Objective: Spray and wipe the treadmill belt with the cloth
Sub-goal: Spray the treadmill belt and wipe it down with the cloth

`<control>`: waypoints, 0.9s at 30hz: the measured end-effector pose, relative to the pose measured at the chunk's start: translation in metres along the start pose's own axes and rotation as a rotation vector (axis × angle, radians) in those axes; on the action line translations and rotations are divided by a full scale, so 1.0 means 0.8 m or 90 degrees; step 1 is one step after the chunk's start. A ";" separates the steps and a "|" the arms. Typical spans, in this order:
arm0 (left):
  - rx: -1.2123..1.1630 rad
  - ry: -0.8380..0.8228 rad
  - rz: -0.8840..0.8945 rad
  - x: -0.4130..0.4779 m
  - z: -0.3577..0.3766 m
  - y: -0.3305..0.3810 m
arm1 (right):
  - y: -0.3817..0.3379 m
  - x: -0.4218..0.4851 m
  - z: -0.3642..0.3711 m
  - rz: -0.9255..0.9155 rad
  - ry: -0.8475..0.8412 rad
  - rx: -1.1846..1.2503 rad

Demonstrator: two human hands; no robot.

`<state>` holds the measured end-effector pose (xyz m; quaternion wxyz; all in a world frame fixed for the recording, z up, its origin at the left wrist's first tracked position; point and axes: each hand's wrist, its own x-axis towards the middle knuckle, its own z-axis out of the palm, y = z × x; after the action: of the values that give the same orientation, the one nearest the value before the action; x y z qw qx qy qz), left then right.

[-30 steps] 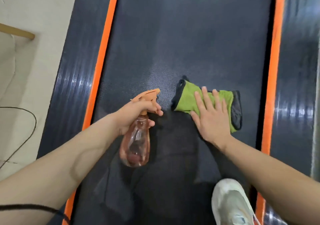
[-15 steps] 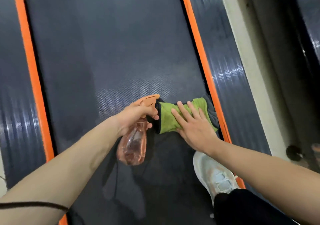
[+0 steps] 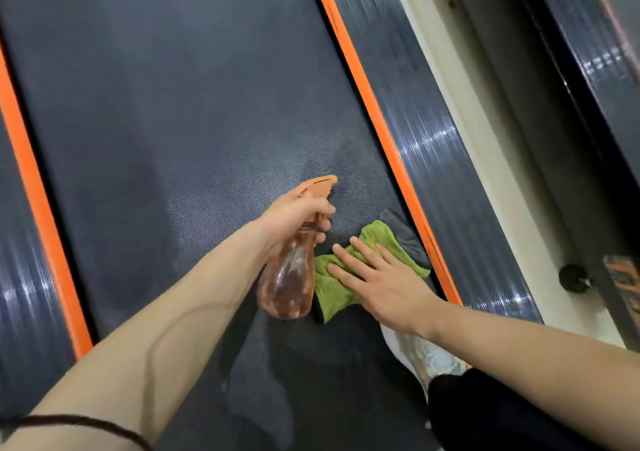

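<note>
The dark textured treadmill belt (image 3: 194,111) fills the view between two orange strips. My left hand (image 3: 294,218) grips the neck of a clear orange spray bottle (image 3: 289,277), held above the belt with its orange nozzle pointing away from me. Just right of the bottle, my right hand (image 3: 384,280) presses flat with straight fingers on a green cloth with a grey edge (image 3: 329,287). The cloth lies on the belt close to the right orange strip (image 3: 367,97). A paler damp patch (image 3: 249,187) shows on the belt ahead of the bottle.
A glossy dark side rail (image 3: 433,145) runs right of the orange strip, then a cream floor strip (image 3: 485,159) and another dark machine (image 3: 595,52). My white shoe (image 3: 419,353) stands on the belt under my right forearm. The left orange strip (image 3: 38,204) borders the left rail.
My right hand has slid the cloth toward the right orange strip and bunched it. The view has swung right. My left hand keeps the bottle in much the same pose.
</note>
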<state>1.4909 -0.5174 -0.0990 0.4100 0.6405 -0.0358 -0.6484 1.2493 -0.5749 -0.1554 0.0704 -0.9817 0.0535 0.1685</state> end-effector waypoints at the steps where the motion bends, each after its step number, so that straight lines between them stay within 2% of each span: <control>1: 0.003 -0.020 0.012 0.004 0.005 0.005 | 0.000 0.000 0.000 0.004 -0.004 0.004; 3: -0.004 -0.024 0.036 0.012 0.012 0.013 | -0.002 0.001 0.002 0.017 -0.004 0.013; 7: -0.006 0.053 0.011 0.016 0.017 0.024 | 0.000 0.003 0.005 0.018 0.004 0.017; 12: -0.039 0.040 0.036 0.022 0.009 0.026 | 0.001 0.003 0.004 0.016 0.008 0.025; 14: -0.021 0.067 0.032 0.027 0.007 0.027 | 0.002 0.003 0.004 0.016 0.011 0.026; 18: -0.080 0.125 0.001 0.032 0.001 0.032 | 0.003 0.004 0.005 0.014 0.013 0.019; 24: -0.030 0.069 -0.020 0.019 -0.004 0.026 | 0.003 0.002 0.003 0.015 0.004 0.007; 27: -0.036 0.082 -0.018 0.001 -0.013 0.008 | 0.004 0.001 0.004 -0.002 0.024 -0.003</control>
<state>1.5032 -0.5169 -0.0982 0.4200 0.6694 0.0183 -0.6125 1.2487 -0.5777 -0.1590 0.0669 -0.9850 0.0529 0.1502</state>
